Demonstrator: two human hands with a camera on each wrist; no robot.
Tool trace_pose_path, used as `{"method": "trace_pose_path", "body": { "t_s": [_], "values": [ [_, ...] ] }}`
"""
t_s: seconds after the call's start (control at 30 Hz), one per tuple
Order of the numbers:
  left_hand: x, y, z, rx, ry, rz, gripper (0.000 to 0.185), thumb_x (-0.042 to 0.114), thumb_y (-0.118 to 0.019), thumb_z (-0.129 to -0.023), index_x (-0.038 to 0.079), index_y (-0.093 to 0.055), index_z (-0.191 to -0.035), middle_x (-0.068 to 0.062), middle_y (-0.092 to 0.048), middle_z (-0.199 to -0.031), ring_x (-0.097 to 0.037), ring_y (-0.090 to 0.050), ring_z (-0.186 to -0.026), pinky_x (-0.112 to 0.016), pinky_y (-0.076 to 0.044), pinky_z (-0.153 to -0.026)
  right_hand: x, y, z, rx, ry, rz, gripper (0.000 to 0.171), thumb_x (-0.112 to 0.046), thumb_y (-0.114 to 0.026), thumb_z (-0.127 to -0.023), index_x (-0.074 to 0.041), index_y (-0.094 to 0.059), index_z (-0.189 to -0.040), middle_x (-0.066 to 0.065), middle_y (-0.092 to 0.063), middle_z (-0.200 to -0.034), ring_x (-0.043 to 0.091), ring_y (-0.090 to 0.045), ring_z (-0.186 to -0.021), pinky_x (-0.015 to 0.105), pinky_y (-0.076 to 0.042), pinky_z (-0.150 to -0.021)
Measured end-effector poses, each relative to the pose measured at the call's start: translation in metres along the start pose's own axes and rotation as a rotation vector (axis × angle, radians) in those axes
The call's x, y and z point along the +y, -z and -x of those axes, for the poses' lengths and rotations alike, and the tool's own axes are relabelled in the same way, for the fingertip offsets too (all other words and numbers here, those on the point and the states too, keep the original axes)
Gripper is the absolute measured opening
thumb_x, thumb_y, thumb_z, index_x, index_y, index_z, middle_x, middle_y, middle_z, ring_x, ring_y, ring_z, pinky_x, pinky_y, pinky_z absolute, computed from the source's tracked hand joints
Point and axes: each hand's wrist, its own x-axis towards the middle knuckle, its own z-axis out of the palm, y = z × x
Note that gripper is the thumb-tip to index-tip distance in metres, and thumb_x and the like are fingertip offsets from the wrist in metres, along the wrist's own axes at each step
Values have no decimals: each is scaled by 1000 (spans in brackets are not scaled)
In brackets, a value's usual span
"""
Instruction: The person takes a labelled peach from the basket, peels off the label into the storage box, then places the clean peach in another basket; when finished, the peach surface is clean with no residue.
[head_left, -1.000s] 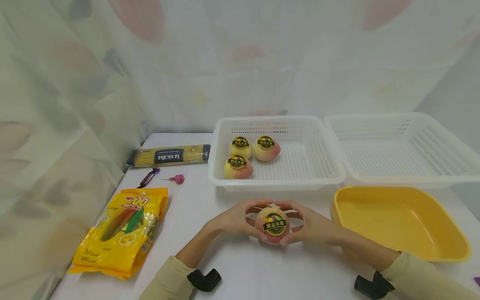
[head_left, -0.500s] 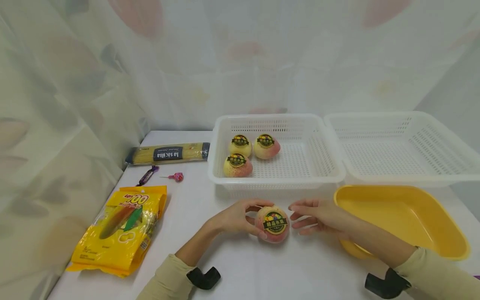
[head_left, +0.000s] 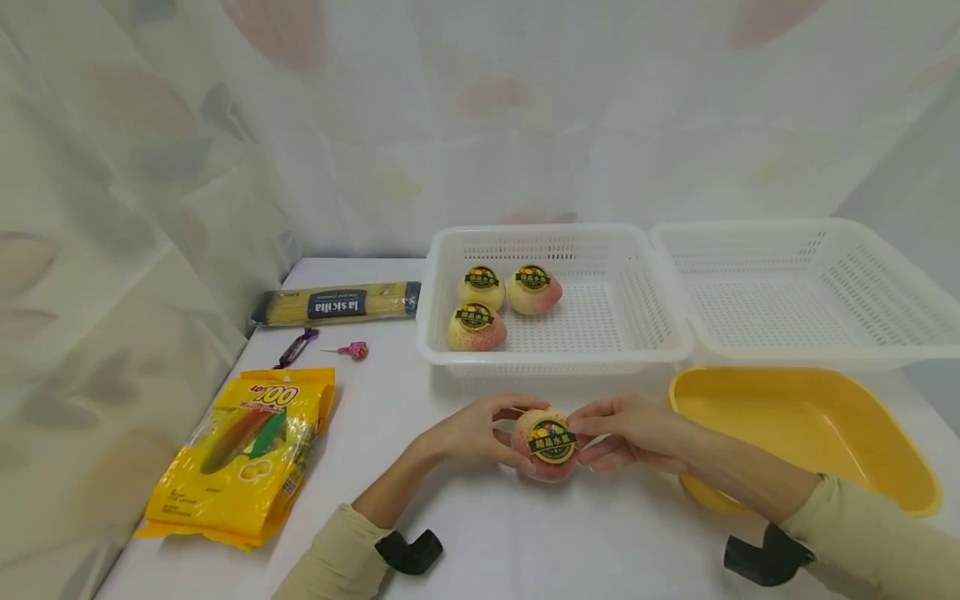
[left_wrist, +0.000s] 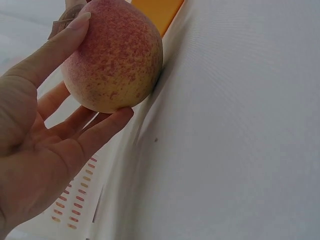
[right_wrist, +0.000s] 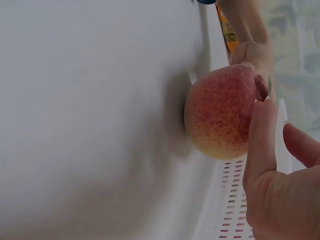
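Note:
A red and yellow peach (head_left: 542, 467) with a round black and gold sticker (head_left: 552, 442) is low over the white table in the head view. My left hand (head_left: 476, 435) holds it from the left, thumb on the near side and fingers behind, as the left wrist view also shows around the peach (left_wrist: 115, 60). From the right, my right hand (head_left: 637, 433) reaches the sticker's edge with its fingertips. In the right wrist view a straight finger (right_wrist: 262, 135) touches the peach (right_wrist: 220, 112) by the sticker, while another digit stands apart.
Behind the hands, a white basket (head_left: 600, 357) holds three stickered peaches (head_left: 477, 327). A second white basket (head_left: 810, 357) and a yellow basin (head_left: 795, 433) stand at right. At left lie a yellow candy bag (head_left: 232, 467), spaghetti (head_left: 337, 303), a wrapped candy (head_left: 297, 347) and a lollipop (head_left: 357, 350).
My right hand let go of the peach's right side and drew back, then came in again so its fingertips meet the sticker's edge. The left hand has kept its hold.

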Motion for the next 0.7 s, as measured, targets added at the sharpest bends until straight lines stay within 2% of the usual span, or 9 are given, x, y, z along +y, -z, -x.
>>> {"method": "trace_pose_path", "body": {
  "t_s": [0.23,0.37,0.5,0.7],
  "values": [
    [3,0,1,3,2,-27,69,-1,-80,-74,8,-51,-135,-1,-54,-129,-16,-50,-117,-29,-50,-90,-3,-13,-2,110,33,120,37,-12,-72,-86,4,-57,-115,13,-69,-87,20,-68,-69,31,-58,-64],
    [2,0,1,6,-2,-29,69,0,-80,-73,9,-51,-135,0,-54,-129,-17,-50,-117,-29,-50,-89,-5,-16,-4,161,54,152,39,-9,-74,-83,4,-57,-115,12,-68,-83,19,-67,-66,31,-58,-64],
    [1,-1,0,-2,-23,-19,70,-2,-80,-73,7,-50,-136,0,-54,-129,-17,-50,-117,-29,-51,-89,-11,-12,0,145,57,147,41,-9,-74,-82,5,-59,-117,13,-69,-84,20,-68,-68,32,-58,-67],
    [1,-1,0,1,-21,-19,70,-1,-81,-72,8,-51,-135,-1,-53,-128,-19,-49,-118,-30,-51,-88,-17,-2,7,103,71,122,36,-11,-72,-85,9,-61,-112,14,-69,-91,22,-69,-74,34,-57,-70]
  ]
}}
